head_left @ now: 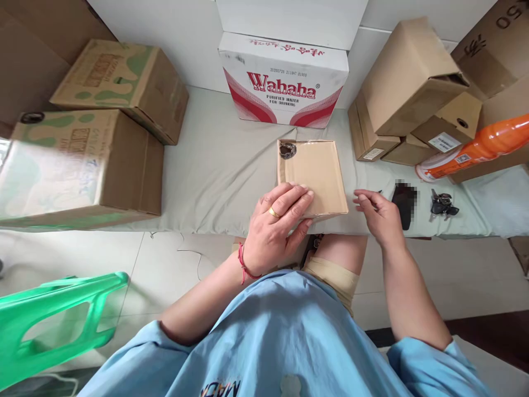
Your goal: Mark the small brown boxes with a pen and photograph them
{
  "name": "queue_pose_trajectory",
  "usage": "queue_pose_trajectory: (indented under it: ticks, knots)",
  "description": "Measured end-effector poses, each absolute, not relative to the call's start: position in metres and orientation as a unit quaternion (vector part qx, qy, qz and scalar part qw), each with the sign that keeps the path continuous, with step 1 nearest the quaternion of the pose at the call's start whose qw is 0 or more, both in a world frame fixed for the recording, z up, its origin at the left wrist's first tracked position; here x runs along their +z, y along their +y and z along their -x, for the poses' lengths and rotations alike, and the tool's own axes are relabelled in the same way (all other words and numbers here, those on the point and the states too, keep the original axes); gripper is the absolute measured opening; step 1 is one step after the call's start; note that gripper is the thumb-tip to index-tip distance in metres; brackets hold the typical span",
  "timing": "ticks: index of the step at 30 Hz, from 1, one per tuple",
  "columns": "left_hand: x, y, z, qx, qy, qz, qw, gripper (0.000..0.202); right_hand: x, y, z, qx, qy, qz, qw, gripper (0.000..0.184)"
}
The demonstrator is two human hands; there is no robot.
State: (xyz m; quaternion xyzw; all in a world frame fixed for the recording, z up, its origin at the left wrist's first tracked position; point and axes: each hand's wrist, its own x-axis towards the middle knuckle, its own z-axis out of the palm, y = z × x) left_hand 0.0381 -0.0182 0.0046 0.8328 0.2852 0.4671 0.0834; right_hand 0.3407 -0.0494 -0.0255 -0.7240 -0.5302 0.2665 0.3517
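Note:
A small plain cardboard box (320, 171) sits near the front edge of the cloth-covered table, with a dark-rimmed hole in its far left corner. Across its near left part lies my left hand (279, 220), fingers on the top and thumb at the front edge, gripping it. Just right of the box, my right hand (381, 218) is closed, its fingers bent together. A thin dark tip shows behind those fingers, too small to name. Beside that hand lies a dark, pixelated flat object (404, 207), and a bunch of keys (443, 204) is farther right.
A white and red Wahaha carton (285, 82) stands at the back. Printed cartons (132, 165) are stacked at left, plain boxes (407, 77) at right. An orange bottle (475, 146) leans in from the right. A green plastic stool (88, 325) stands on the floor at lower left.

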Motion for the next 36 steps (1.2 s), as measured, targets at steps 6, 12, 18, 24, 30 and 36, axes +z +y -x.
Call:
queue_pose_trajectory:
  ticks: [6, 12, 18, 24, 30, 36]
  knots:
    - [-0.006, -0.02, -0.036, 0.473, 0.291, -0.828, 0.075, 0.056, -0.045, -0.014, -0.402, 0.078, -0.581, 0.798, -0.139, 0.055]
    - [0.008, -0.018, -0.029, 0.447, 0.295, -0.839, 0.1, 0.045, -0.037, 0.01, -0.401, 0.068, -0.643, 0.72, -0.251, 0.042]
    - [0.019, 0.0, -0.025, 0.472, 0.391, -0.787, 0.074, 0.032, -0.023, 0.018, -0.405, 0.046, -0.652, 0.724, -0.22, 0.03]
    - [0.01, 0.005, -0.025, 0.462, 0.399, -0.782, 0.125, 0.039, 0.043, 0.022, -0.387, 0.021, -0.612, 0.657, 0.44, 0.032]
    - [0.008, 0.003, -0.027, 0.461, 0.406, -0.777, 0.141, 0.039, 0.118, 0.033, -0.277, 0.317, -0.513, 0.475, 0.641, 0.027]
    - [0.009, 0.007, -0.029, 0.474, 0.396, -0.776, 0.129, 0.034, 0.088, 0.068, -0.209, 0.462, -0.597, 0.419, 0.505, 0.036]
